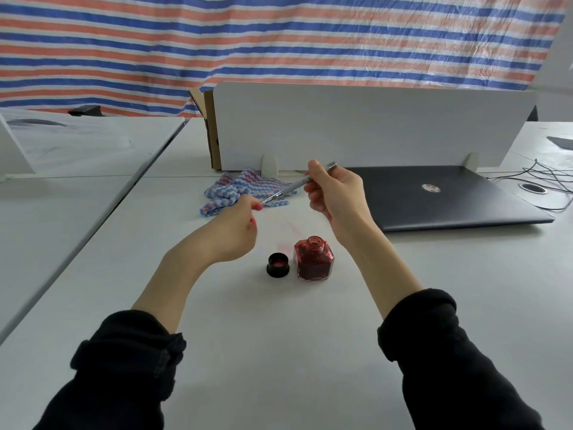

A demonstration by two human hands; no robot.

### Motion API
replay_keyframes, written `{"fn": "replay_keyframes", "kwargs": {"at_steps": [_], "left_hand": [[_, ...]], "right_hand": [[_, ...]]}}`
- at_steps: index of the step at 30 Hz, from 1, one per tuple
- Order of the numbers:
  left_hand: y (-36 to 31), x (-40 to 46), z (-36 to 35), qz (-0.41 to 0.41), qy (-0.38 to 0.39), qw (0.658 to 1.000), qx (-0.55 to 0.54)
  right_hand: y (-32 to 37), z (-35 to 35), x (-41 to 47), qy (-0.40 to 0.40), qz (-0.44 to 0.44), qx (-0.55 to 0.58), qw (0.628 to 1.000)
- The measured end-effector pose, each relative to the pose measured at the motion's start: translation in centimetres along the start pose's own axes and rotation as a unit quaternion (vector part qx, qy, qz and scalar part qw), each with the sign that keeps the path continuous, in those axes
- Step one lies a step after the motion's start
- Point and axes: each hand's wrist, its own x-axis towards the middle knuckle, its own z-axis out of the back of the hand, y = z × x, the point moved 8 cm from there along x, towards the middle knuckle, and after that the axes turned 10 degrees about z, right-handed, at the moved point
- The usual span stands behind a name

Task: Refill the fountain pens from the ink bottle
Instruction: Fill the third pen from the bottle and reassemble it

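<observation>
While sitting on the white worktop (279, 352), open red ink bottle (313, 258), upright, no lid on. Just left of it, nearly touching, black cap (278, 265), lying with the hollow side up. Faint red smears on the worktop close behind both. Further back, striped blue, pink and white cloth (245, 191), bunched up. Behind that, white board (372, 125) standing up, with a brown cardboard box (212, 131) at its left end. Off to the right, closed dark laptop (449, 197), lying flat, with thin black cables (545, 178) beyond it. At the very back, striped sheet (279, 41) in orange, blue and white.

Up above the worktop, over the cloth, pale grey fountain pen (296, 186), tilted, silver tip low and to the left, back end high and to the right. Right hand (333, 192) wrapped round the upper part of the pen, fingers (311, 197) curled and gripping it. Left hand (234, 226) near the silver tip, fingers (255, 206) bent in close together, tips stained red. Cannot tell if these pinch the tip or only sit beside it. Black sleeves (124, 367) on both arms, pushed up.
</observation>
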Motion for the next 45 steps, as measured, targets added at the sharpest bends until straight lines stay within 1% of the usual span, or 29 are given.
{"fn": "replay_keyframes", "kwargs": {"at_steps": [2,3,4,6,8,10,17,21,23,24,25,27,28,29,30,33,39,41,45], "left_hand": [[2.0,0.5,-0.8,0.042,0.043,0.998,0.025],[2.9,0.8,-1.2,0.059,0.05,0.996,0.037],[3.7,1.0,-1.5,0.072,0.048,0.995,0.042],[4.6,1.4,-1.3,0.085,0.01,0.996,0.028],[4.6,1.6,-0.7,0.082,-0.035,0.996,0.021],[4.3,1.7,-0.6,0.065,-0.055,0.995,0.055],[4.0,1.7,-1.7,0.029,-0.052,0.99,0.125],[4.3,1.8,-2.1,0.04,-0.043,0.983,0.174],[4.0,2.0,-2.1,0.047,-0.052,0.978,0.194],[3.5,2.0,-1.7,0.042,-0.075,0.98,0.177],[2.8,1.8,-0.9,0.03,-0.111,0.984,0.138],[1.1,1.0,1.0,-0.023,-0.194,0.98,0.029],[0.3,0.4,1.8,-0.054,-0.219,0.974,-0.016],[-0.4,0.0,2.2,-0.077,-0.228,0.97,-0.038],[-1.0,-0.3,2.4,-0.088,-0.23,0.968,-0.037],[-1.5,-0.5,2.3,-0.086,-0.251,0.964,0.022],[-2.5,-1.6,3.2,-0.145,-0.34,0.926,0.078],[-2.8,-1.8,3.0,-0.149,-0.337,0.926,0.085],[-2.7,-1.5,2.8,-0.144,-0.31,0.937,0.078]], "right_hand": [[-0.2,0.9,0.3,-0.022,-0.006,-0.002,1.0],[-0.3,1.1,0.4,-0.026,-0.011,-0.004,1.0],[-0.5,1.2,0.4,-0.027,-0.017,-0.005,0.999],[-0.8,1.1,0.3,-0.021,-0.029,-0.004,0.999],[-1.2,0.8,0.2,-0.014,-0.039,-0.005,0.999],[-1.4,0.7,0.2,-0.011,-0.047,-0.004,0.999],[-1.7,0.7,0.2,-0.001,-0.065,-0.007,0.998],[-1.8,0.6,0.2,0.004,-0.061,-0.02,0.998],[-1.8,0.5,0.2,0.009,-0.056,-0.026,0.998],[-1.7,0.5,0.1,0.011,-0.052,-0.028,0.998],[-1.6,0.4,0.1,0.013,-0.046,-0.03,0.998],[-1.4,0.3,0.0,0.014,-0.033,-0.03,0.999],[-1.3,0.2,-0.1,0.014,-0.028,-0.028,0.999],[-1.2,0.1,-0.1,0.013,-0.024,-0.026,0.999],[-1.1,0.0,-0.2,0.012,-0.022,-0.022,0.999],[-1.3,-0.7,-0.6,0.017,-0.031,-0.013,0.999],[-0.9,-0.9,-0.7,0.013,-0.004,0.004,1.0],[-0.7,-1.0,-0.6,0.013,0.005,-0.004,1.0],[-0.4,-1.4,-0.8,0.023,0.016,-0.016,0.999]]}}
